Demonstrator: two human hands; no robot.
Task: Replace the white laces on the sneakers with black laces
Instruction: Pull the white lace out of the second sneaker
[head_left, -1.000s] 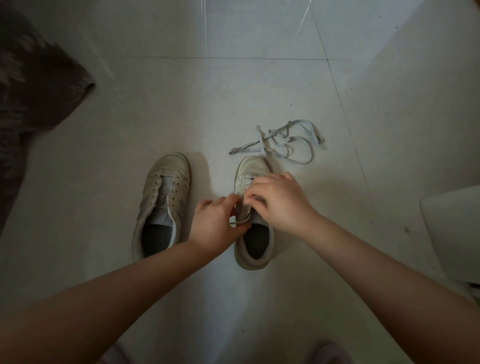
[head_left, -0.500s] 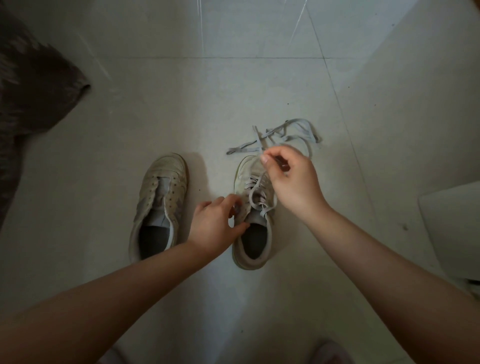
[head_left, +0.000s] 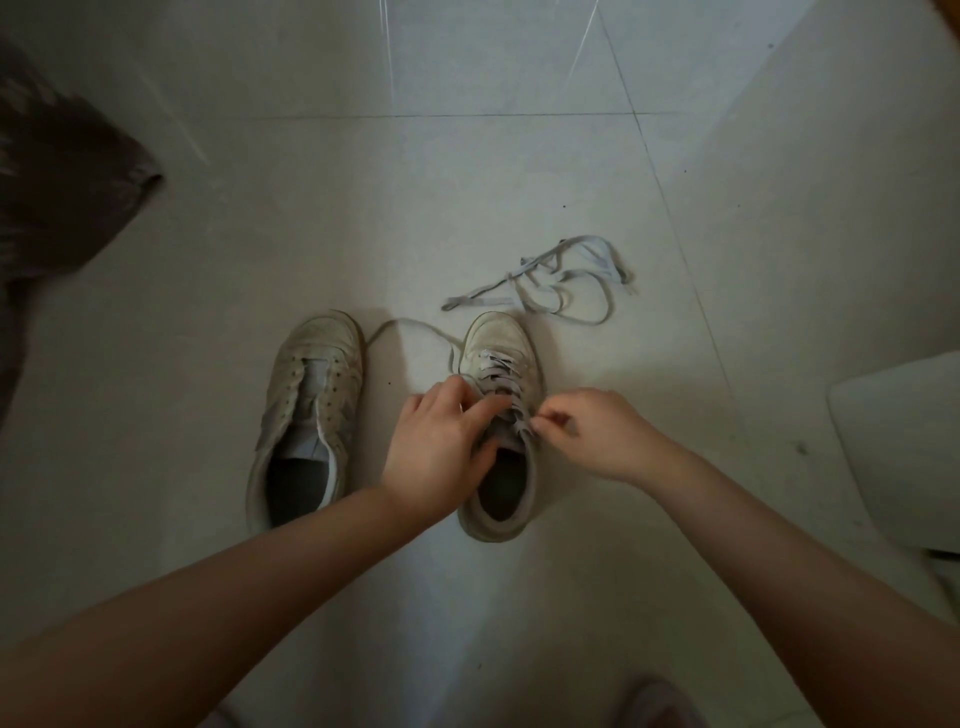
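1. Two bare forearms are seen reaching forward from the bottom of the view over a pale tiled floor (head_left: 519, 171)
2. The left hand (head_left: 441, 447) is laid over the tongue and lacing of the right-hand sneaker (head_left: 501, 421), its fingers curled onto the crossed white lace (head_left: 496, 382); it is judged to be gripping the lace, though the exact hold is hidden
3. The right hand (head_left: 592, 431) is held at the sneaker's right edge, thumb and forefinger pinched together at an eyelet, apparently on a lace segment; the strand itself is too small to be made out
4. The white lace is still threaded through the rows nearer the toe, and one loose end is trailed in an arc across the floor towards the other shoe
5. The left-hand sneaker (head_left: 311, 415) is stood just beside it, its eyelets already emptied
6. A removed white lace (head_left: 550, 280) is left in a tangle just beyond the toes
7. A dark cloth (head_left: 62, 197) is lying far left and a pale object (head_left: 904, 457) at the right edge
8. The step in hand is judged to be the unlacing of the second sneaker; next, each crossing must be drawn out row by row. No black laces are seen
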